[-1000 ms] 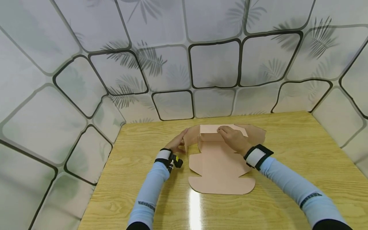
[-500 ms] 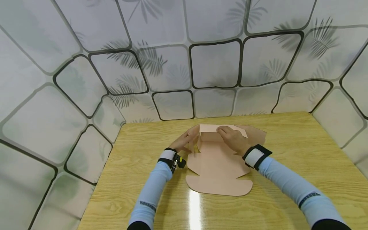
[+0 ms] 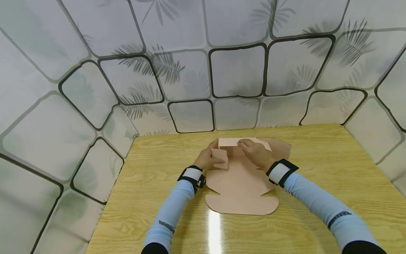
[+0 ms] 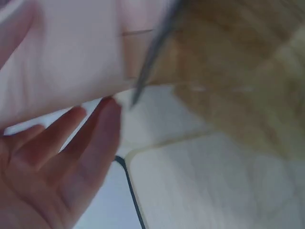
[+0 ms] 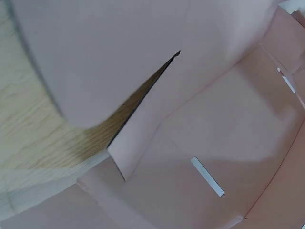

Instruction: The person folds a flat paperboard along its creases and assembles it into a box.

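A brown cardboard box [image 3: 241, 185], partly folded, lies on the table, its front panels flat and its back wall raised. My left hand [image 3: 205, 158] pinches the left side flap [image 3: 223, 154], which is bent inward over the base. The left wrist view has the thumb on the near face of this cardboard [image 4: 76, 57] and the other fingers [image 4: 93, 152] behind it. At the back, my right hand [image 3: 256, 153] holds the folded-over top panel [image 3: 229, 142] with curled fingers. A narrow slot [image 5: 207, 176] shows in the cardboard in the right wrist view, where the hand itself is hidden.
The wood-grain table [image 3: 152, 197] spreads out around the cardboard. Its right side flap [image 3: 280, 147] sticks outward past my right hand. Behind the table's back edge hangs a patterned curtain [image 3: 238, 72], which also runs down both sides.
My left hand has moved right and inward, folding the left side flap from its outward position over the base. The cardboard has shifted slightly left; my right hand keeps its hold at the back.
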The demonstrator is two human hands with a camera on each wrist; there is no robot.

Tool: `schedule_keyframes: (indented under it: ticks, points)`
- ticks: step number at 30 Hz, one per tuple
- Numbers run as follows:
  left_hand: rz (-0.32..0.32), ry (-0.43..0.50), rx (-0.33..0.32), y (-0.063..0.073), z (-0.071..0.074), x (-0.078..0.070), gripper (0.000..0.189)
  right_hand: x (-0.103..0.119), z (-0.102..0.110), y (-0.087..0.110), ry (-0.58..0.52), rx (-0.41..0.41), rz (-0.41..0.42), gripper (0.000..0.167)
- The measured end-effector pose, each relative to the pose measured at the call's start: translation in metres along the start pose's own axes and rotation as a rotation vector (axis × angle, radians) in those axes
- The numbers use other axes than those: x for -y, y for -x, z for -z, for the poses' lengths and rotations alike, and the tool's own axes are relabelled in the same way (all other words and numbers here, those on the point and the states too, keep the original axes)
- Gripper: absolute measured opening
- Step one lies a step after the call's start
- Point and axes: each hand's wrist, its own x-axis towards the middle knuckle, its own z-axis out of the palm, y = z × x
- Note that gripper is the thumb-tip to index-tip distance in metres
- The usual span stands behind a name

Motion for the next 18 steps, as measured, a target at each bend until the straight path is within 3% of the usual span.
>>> schedule_keyframes:
  ticks: [4,12,18]
  points:
    - [0.025,-0.098,-0.083,-0.004,-0.008,-0.005,0.099,-0.001,-0.003,0.0,-0.008,-0.035,0.0,0.023]
    - [0.07,-0.238,-0.107,-0.008,-0.013,-0.017,0.096,-0.002,-0.003,0.007,-0.032,-0.059,-0.009,0.026]
    - [0.204,-0.192,-0.082,-0.02,-0.008,-0.013,0.095,0.0,-0.005,0.004,-0.053,-0.045,0.01,0.012]
